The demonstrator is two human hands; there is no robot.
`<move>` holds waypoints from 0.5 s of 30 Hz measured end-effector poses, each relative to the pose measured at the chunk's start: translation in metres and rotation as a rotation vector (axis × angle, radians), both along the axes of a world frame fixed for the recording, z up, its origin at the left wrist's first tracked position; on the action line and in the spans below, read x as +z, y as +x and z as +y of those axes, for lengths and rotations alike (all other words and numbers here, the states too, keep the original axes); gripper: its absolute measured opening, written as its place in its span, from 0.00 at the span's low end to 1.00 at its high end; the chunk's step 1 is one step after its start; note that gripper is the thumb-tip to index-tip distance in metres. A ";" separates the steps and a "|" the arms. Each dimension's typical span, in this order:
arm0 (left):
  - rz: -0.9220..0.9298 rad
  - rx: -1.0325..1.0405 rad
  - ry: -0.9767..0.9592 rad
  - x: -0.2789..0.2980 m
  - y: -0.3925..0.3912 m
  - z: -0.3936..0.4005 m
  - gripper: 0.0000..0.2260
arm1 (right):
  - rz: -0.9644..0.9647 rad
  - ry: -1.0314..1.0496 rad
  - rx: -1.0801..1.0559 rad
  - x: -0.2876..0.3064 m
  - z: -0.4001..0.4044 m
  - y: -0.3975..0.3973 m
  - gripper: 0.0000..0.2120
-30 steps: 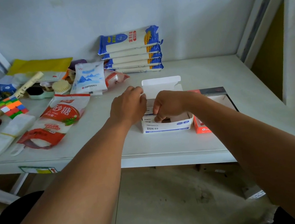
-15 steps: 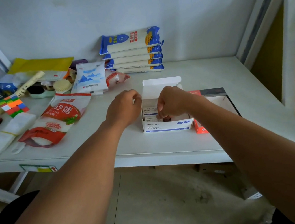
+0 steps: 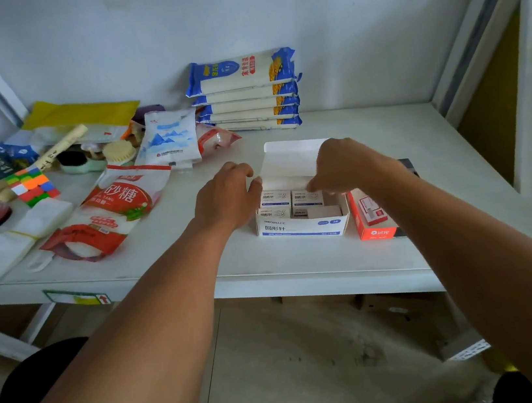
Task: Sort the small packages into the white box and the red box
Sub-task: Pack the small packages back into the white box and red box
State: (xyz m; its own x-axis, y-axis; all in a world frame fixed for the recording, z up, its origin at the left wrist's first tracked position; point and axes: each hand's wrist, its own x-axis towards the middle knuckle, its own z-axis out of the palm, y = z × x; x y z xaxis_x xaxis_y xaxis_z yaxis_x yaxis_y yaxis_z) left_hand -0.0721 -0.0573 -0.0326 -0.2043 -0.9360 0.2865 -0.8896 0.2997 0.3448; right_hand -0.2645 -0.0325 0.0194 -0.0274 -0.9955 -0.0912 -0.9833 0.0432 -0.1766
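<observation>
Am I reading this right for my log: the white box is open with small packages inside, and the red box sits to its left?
Not quite. The head view shows the red box to the right of the white box, not the left. The white box is open with small packages inside.

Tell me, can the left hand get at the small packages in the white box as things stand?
Probably yes. The left hand rests at the left wall of the white box, whose lid stands open. The small packages on that side lie uncovered; the right hand hovers over the far right ones only.
</observation>
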 end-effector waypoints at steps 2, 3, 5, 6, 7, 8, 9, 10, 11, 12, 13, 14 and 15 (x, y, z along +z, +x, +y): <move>-0.003 0.008 0.006 -0.001 -0.001 0.000 0.17 | 0.039 0.051 -0.017 0.006 0.007 -0.001 0.17; -0.010 0.011 0.009 -0.002 -0.002 0.001 0.17 | 0.081 0.072 -0.011 0.007 0.011 0.002 0.17; -0.040 0.013 0.018 -0.004 -0.005 0.003 0.17 | 0.203 0.097 0.023 0.004 0.019 0.012 0.18; -0.051 0.013 0.024 -0.005 -0.006 0.004 0.17 | 0.262 0.109 0.045 0.002 0.021 0.018 0.19; -0.056 0.015 0.029 -0.005 -0.007 0.005 0.17 | 0.306 0.123 0.064 0.000 0.023 0.023 0.18; -0.061 0.018 0.034 -0.006 -0.007 0.006 0.17 | 0.333 0.141 0.074 -0.001 0.023 0.028 0.16; -0.072 0.019 0.038 -0.006 -0.008 0.007 0.17 | 0.346 0.162 0.077 -0.002 0.022 0.032 0.15; -0.090 0.021 0.041 -0.005 -0.008 0.007 0.17 | 0.348 0.188 0.077 -0.003 0.020 0.035 0.14; -0.109 0.023 0.045 -0.004 -0.008 0.007 0.17 | 0.343 0.219 0.078 -0.004 0.018 0.038 0.14; -0.125 0.022 0.046 -0.003 -0.009 0.007 0.17 | 0.335 0.250 0.079 -0.006 0.016 0.040 0.15; -0.142 0.016 0.041 -0.002 -0.009 0.006 0.17 | 0.327 0.273 0.081 -0.008 0.014 0.041 0.14; -0.162 0.005 0.031 -0.001 -0.009 0.007 0.18 | 0.325 0.287 0.081 -0.010 0.013 0.042 0.13; -0.190 -0.009 0.020 0.000 -0.010 0.007 0.19 | 0.326 0.291 0.075 -0.011 0.014 0.042 0.11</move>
